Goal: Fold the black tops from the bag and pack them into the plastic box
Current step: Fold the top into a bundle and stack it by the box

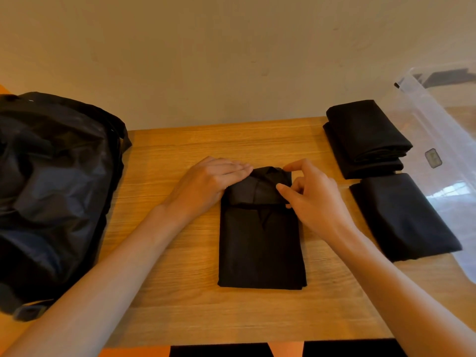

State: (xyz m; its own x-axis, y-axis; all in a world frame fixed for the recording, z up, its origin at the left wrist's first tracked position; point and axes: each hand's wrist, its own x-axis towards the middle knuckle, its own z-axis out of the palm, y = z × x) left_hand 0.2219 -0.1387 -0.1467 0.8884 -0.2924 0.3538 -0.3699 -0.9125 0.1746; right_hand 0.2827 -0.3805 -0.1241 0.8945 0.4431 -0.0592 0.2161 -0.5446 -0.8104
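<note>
Two hands on one half-folded black top (261, 240), mid-table.
Long black fabric rectangle lies flat on the light wooden table (180, 305), far end turned back over itself. Flat left hand (208, 186), fingers straight, presses the fold's left corner; right hand (314, 199) pinches its right edge. Crumpled black bag (51, 197) at left. At right, a stack of folded black tops (365, 137) and a single folded black top (404, 217) lie beside the clear plastic box (438, 124).

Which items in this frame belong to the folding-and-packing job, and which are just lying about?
Job: black top, pressed by the left hand, pinched by the right hand; black bag; far folded pile; near folded top; plastic box.
Just setting: wooden table; wall.
</note>
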